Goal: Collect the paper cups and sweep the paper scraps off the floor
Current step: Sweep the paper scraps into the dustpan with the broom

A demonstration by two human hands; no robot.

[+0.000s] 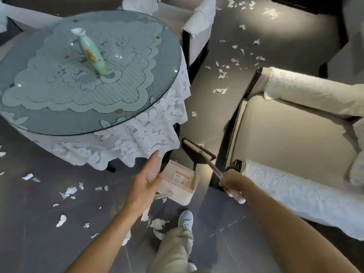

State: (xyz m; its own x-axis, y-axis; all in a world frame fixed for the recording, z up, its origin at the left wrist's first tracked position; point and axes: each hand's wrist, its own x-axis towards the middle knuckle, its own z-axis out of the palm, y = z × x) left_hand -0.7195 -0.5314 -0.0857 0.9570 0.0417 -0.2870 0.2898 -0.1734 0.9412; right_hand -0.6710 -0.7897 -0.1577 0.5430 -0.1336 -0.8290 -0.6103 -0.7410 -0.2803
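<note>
My right hand (232,183) grips the pale handle of a broom (199,152), whose dark bristle head rests on the floor between the round table and the armchair. A beige dustpan (181,182) with a comb edge stands on the floor beside the broom. My left hand (145,180) hovers flat, fingers apart, just left of the dustpan, holding nothing. White paper scraps (68,192) lie scattered on the dark floor at the left, near my foot (158,223), and farther away between the chairs (222,72). No paper cup shows.
A round glass-topped table (161,91) with a lace cloth and a tilted green vase (90,52) stands at left. A cream armchair (295,134) fills the right; another chair (199,22) stands behind the table. My shoe (186,217) and trouser leg are below.
</note>
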